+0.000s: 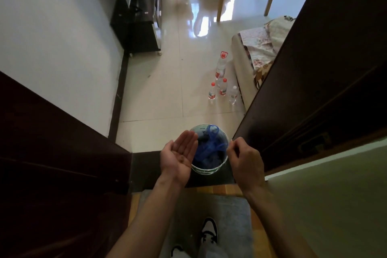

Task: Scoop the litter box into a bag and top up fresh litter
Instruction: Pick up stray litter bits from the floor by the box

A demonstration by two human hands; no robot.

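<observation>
Step in hand: I judge I am at the disposal end, standing in a doorway over a white bucket (209,168) at 12 o'clock from my feet, with a blue plastic bag (206,150) inside it.
Left hand (179,154): released, palm up and fingers straight, at the bucket's 9 o'clock rim; a few dark specks lie on the palm.
Right hand (244,158): fingers curled at the bucket's 3 o'clock rim; I cannot tell whether they pinch anything.
Doing it well: I would tip the left palm over the bag's mouth so the specks fall inside, not on the floor.
Litter box: not in view.
Count: one bucket, one bag, four bottles (222,78) at 1 o'clock beyond the bucket, two shoes (208,231).
</observation>
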